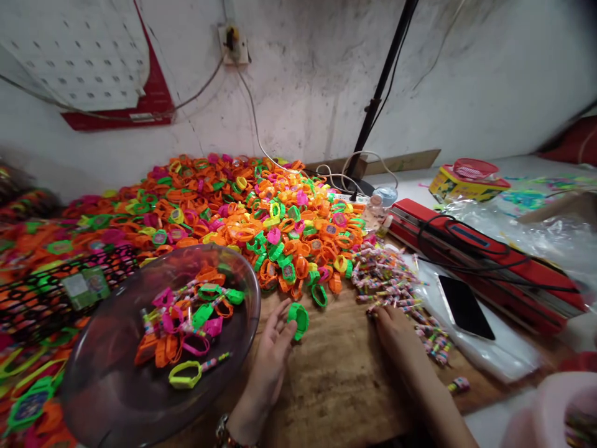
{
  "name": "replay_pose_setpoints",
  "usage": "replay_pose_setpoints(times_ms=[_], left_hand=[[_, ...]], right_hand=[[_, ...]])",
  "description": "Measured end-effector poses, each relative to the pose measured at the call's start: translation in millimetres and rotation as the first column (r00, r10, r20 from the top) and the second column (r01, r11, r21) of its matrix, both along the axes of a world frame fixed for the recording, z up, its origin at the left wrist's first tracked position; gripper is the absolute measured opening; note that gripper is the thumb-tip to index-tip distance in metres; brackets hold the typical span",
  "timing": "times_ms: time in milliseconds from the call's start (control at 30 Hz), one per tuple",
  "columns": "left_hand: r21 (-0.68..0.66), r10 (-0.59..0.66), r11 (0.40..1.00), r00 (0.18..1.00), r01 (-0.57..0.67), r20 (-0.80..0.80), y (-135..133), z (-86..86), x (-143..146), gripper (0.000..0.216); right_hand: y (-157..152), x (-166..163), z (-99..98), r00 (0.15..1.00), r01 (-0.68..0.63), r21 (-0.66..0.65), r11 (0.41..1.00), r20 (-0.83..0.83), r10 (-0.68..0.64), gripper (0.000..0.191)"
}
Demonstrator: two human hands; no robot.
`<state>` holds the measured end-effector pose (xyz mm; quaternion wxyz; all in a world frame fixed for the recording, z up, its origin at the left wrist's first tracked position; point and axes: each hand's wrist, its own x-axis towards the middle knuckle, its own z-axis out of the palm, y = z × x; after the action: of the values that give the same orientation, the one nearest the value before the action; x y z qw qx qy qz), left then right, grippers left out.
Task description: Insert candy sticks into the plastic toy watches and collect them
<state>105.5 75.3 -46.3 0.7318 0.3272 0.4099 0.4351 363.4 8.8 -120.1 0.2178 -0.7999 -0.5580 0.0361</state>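
The dark bowl (100,379) holds toy watches and striped sticks, I think so that they stay apart from the watch heap (284,218) behind it. Just right of the bowl, my left hand (273,348) has a green toy watch (301,318) between thumb and fingers, lying at their tips; it seems a light hold, with the loop kept upright. Farther right of the bowl, my right hand (392,326) touches the near edge of the stick pile (389,277) with bent fingertips; whether they pinch one stick, I cannot tell.
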Motion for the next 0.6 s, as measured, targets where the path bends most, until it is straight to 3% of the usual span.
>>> replay_pose_setpoints(times_ms=[200, 267, 333, 400, 467, 533, 600], left_hand=[[0.1, -0.056, 0.993, 0.997, 0.061, -0.054, -1, 6.6, -9, 0.054], [0.154, -0.053, 0.986, 0.995, 0.065, -0.083, -1, 8.3, -11, 0.05], [0.219, -0.056, 0.972, 0.989, 0.085, -0.136, 0, 11.5, -12, 0.046], [0.302, -0.056, 0.945, 0.972, 0.126, -0.229, 1, 17.3, -13, 0.043], [0.38, -0.03, 0.91, 0.94, 0.166, -0.34, 0, 24.4, -14, 0.039], [0.443, 0.009, 0.873, 0.901, 0.205, -0.434, -1, 30.7, -16, 0.036], [0.507, 0.049, 0.828, 0.869, 0.241, -0.493, -3, 35.0, -19, 0.035]], right_hand=[[20, -10, 2.4, 0.998, -0.067, 0.113, 0.991, -0.013, 0.069, 0.029], [24, -27, 16.9, 0.993, -0.084, 0.184, 0.979, -0.068, 0.098, 0.031], [23, -51, 40.3, 0.95, -0.121, 0.293, 0.948, -0.244, 0.197, 0.031], [20, -77, 67.1, 0.785, -0.135, 0.406, 0.904, -0.513, 0.347, 0.026], [17, -100, 90.4, 0.557, -0.066, 0.47, 0.88, -0.715, 0.423, 0.022], [16, -116, 105.8, 0.38, 0.079, 0.505, 0.859, -0.812, 0.443, 0.018], [17, -125, 113.6, 0.287, 0.211, 0.519, 0.828, -0.843, 0.455, 0.014]])
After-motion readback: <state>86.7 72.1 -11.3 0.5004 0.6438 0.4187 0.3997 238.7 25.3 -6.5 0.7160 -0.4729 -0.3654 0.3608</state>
